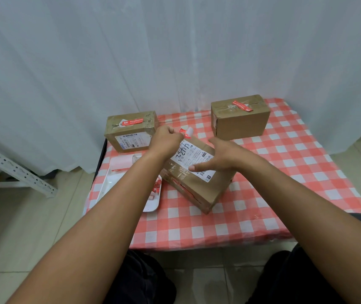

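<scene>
A taped cardboard box point(199, 187) with a white shipping label lies at an angle in the middle of the red-checked table point(263, 194). My left hand point(167, 140) pinches a red and white sticker strip point(186, 132) at the box's far end, and the strip stands lifted off the cardboard. My right hand point(217, 156) lies flat on top of the box with its fingers spread, the thumb resting on the label.
Two more sealed boxes stand at the back, one at the left point(131, 133) and one at the right point(240, 117). A white tray point(151, 207) with paper scraps sits at the table's left edge. A white curtain hangs behind, and a metal rack leg point(15, 170) stands on the floor at left.
</scene>
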